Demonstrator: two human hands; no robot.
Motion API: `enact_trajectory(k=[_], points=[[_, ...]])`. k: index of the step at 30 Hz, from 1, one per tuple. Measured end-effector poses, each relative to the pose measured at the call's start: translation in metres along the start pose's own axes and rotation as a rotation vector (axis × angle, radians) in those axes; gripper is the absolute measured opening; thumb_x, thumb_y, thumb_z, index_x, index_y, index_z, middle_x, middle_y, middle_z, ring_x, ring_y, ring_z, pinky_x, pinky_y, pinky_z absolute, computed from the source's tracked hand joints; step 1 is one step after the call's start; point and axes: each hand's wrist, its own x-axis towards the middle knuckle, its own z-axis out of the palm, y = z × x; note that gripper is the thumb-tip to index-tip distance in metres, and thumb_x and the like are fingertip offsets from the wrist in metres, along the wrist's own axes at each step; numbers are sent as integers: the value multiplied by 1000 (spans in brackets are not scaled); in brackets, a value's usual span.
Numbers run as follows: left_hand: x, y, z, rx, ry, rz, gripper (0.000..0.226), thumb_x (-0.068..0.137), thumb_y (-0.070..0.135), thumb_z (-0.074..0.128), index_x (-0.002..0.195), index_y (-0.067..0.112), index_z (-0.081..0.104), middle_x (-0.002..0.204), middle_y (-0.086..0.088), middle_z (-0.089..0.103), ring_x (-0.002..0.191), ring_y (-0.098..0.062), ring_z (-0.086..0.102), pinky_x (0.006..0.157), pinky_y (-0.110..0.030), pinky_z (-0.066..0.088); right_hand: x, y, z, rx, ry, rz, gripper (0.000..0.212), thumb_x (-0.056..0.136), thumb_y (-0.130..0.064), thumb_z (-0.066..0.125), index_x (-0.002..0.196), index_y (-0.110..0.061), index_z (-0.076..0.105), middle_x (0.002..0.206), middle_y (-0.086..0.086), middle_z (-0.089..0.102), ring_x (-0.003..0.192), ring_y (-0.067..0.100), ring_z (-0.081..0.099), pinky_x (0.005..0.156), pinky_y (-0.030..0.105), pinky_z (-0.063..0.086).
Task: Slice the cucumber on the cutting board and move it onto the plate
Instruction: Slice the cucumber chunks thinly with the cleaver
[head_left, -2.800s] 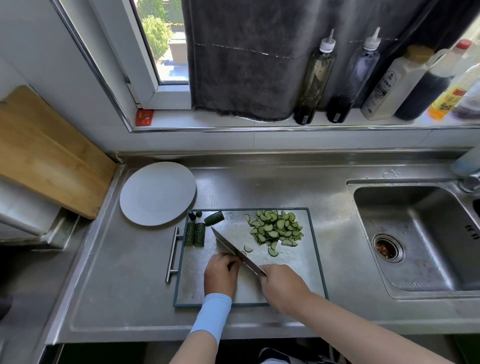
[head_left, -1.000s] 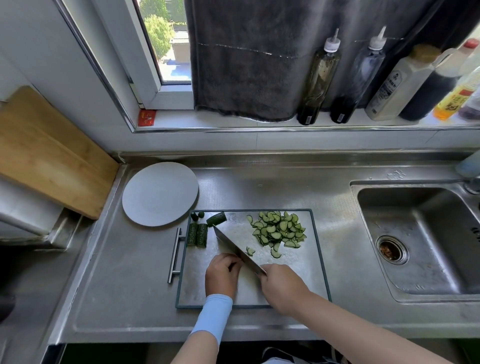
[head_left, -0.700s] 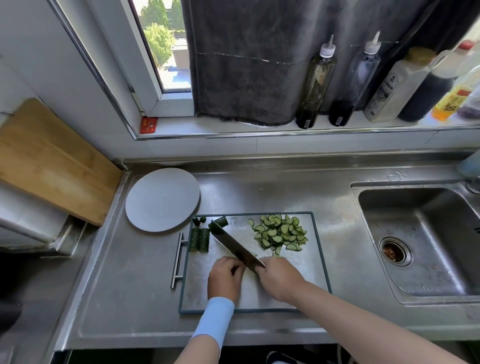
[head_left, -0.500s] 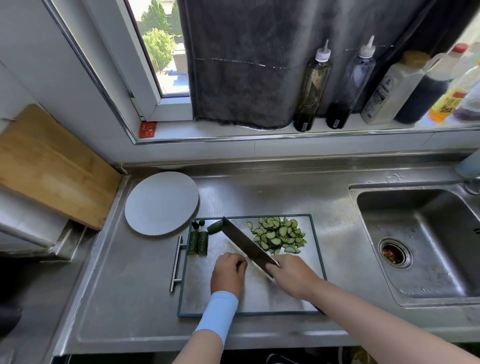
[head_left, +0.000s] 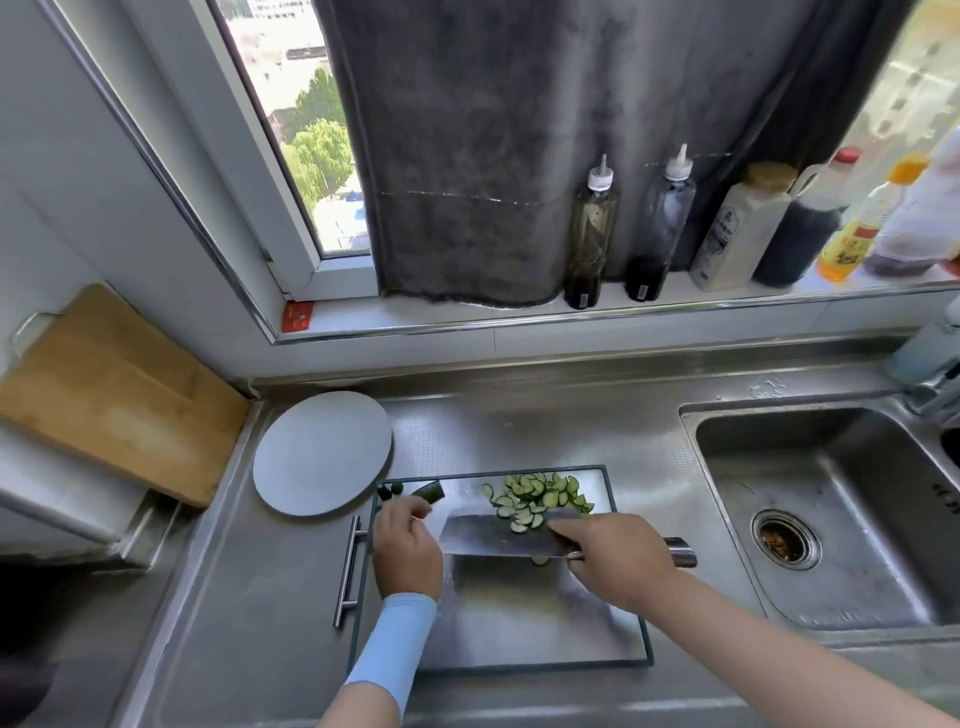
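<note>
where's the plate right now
In the head view the plate lies on the counter at left, just beyond the cutting board's far-left corner, with the wooden board to its left.

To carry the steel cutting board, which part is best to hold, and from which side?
Grip the bar handle on the left edge of the cutting board, coming from the left. The bar stands off the edge, leaving a gap to hook into. The other edges lie flat on the counter. Keep it level: loose cucumber slices lie on it.
</note>
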Motion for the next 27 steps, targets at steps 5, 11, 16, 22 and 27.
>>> enact_trajectory(k=[5,11,16,22,27], points=[[-14,27,14,48,-633,211,30,76,10,39,77,27,64,86,15,58,89,-5,54,83,-23,45,2,-5,-3,-36,-19,-60,27,87,-29,53,112,-33,61,102,-3,71,93,23,66,67,30,41],[-16,35,24,226,-842,169,43,86,10,36,110,24,69,113,8,55,107,-7,50,102,-22,38,0,-12,-8,-64,-25,-111,17,87,-26,52,102,-29,59,99,-2,68,91,24,63,65,31,39],[-15,37,28,264,-867,134,53,88,1,36,126,28,61,134,15,46,122,-6,42,109,-27,32,-6,-22,-10,-81,-22,-165,15,87,-24,51,98,-27,62,98,0,68,89,27,62,64,32,33],[-22,27,12,142,-729,-2,37,75,6,36,69,35,59,82,15,59,84,-11,56,82,-33,51,-8,-26,-6,-55,-24,-133,14,86,-21,53,97,-27,61,95,-1,67,84,26,60,62,31,35],[-18,20,16,198,-840,129,53,76,6,35,103,40,64,116,18,55,110,-2,43,102,-25,36,-9,-29,-8,-66,-21,-127,16,88,-22,54,101,-26,62,95,0,68,86,27,62,61,32,35]])
